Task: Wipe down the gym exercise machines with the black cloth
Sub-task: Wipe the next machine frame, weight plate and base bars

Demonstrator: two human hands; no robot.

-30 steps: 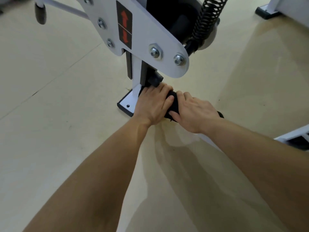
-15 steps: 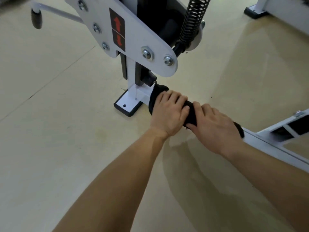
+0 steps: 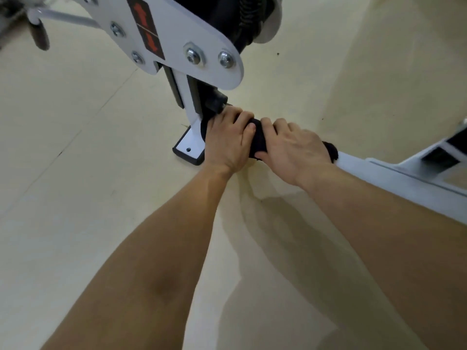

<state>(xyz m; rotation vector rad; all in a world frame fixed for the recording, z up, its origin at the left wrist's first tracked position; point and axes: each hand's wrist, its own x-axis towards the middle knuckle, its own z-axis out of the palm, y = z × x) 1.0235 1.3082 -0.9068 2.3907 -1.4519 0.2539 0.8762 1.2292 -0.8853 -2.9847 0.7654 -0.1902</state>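
- My left hand (image 3: 227,142) and right hand (image 3: 295,150) sit side by side. Both are curled tight round the black cloth (image 3: 257,137), which wraps the low white bar (image 3: 379,173) of the machine.
- The cloth shows between my hands and pokes out past each one, reaching the foot of the upright post (image 3: 188,107) on the left.
- Its long axis follows the bar, from the post down toward the right.
- My hands hide most of it, and my right forearm covers part of the bar.
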